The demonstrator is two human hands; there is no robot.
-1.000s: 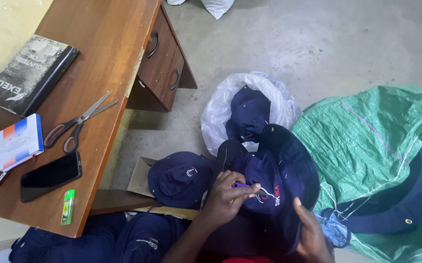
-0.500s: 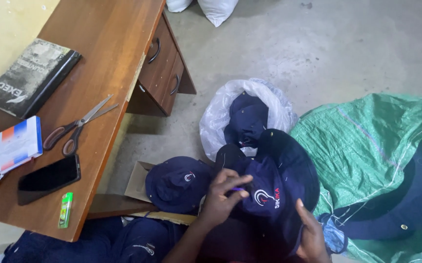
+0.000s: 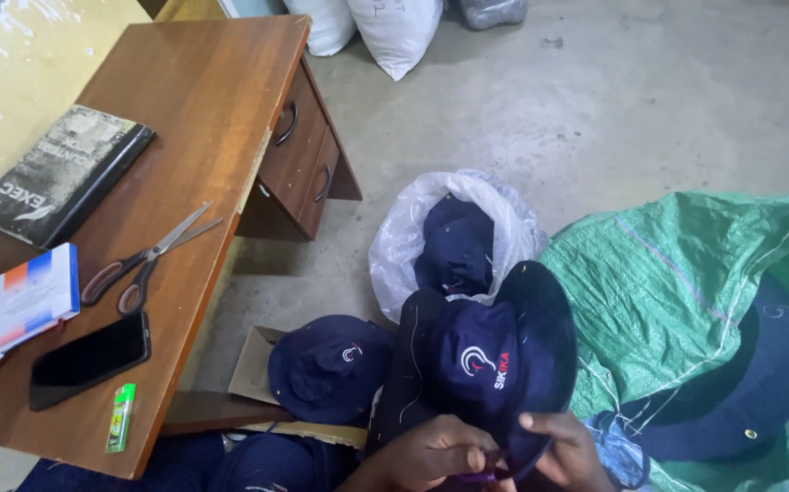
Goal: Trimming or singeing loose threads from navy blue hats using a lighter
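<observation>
I hold a navy brimmed hat (image 3: 495,360) with a white and red emblem in front of me, crown facing up. My left hand (image 3: 431,453) grips its lower brim edge, fingers curled. My right hand (image 3: 569,448) pinches the same edge from the right. A small purple object shows between the two hands; I cannot tell what it is. Another navy hat (image 3: 329,367) lies just left of the held one.
A clear plastic bag (image 3: 413,237) holds more navy hats. A green woven sack (image 3: 686,301) with a navy hat brim on it lies at the right. The wooden desk (image 3: 203,118) at the left carries scissors (image 3: 144,260), a dark book (image 3: 62,173), a phone (image 3: 89,362), a small box (image 3: 35,296) and a green lighter (image 3: 121,417).
The hat has been turned so its emblem faces up. My left hand moved from the crown down to the lower brim edge, close to my right hand.
</observation>
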